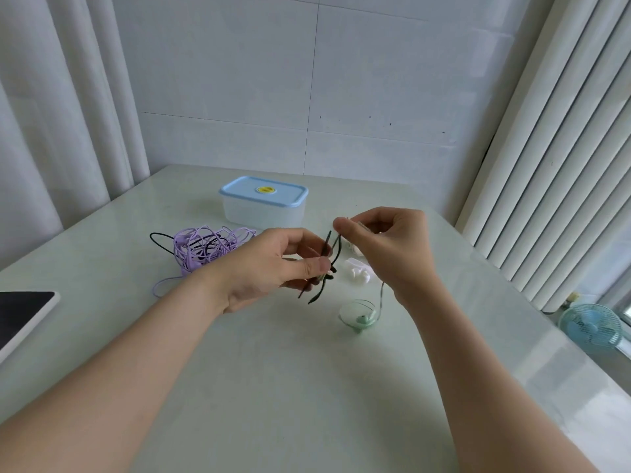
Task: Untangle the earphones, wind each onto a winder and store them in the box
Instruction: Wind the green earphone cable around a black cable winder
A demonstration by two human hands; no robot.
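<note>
The work looks to be at an early stage; the box [263,215] stands at the far side of the table [273,387] with its lid [246,189] on, and nothing wound can be made out through its cloudy wall. The purple earphones [205,247] lie left of the hands in a loose heap of thin rubbery loops, with a black cable [160,242] threaded through them; that knot is yet to be undone. A pale green coil [358,312] rests on the table below the right hand [389,240], well apart from the heap, with a fine cable rising from it towards that hand; so one set seems to be free. Small white winders [358,273] of smooth moulded plastic sit just beyond the hands, bare of cable.

The left hand [269,268] has thumb and curled fingers closed on the lower part of some dark strands [328,257]; the right hand pinches their upper end between thumb and forefinger, the other fingers folded. Whether a winder is hidden inside the left grip cannot be told.

The table is glossy and pale green; the box is translucent with rounded corners and a soft blue lid; a tablet [24,312] shows a dark flat screen at the left edge.
</note>
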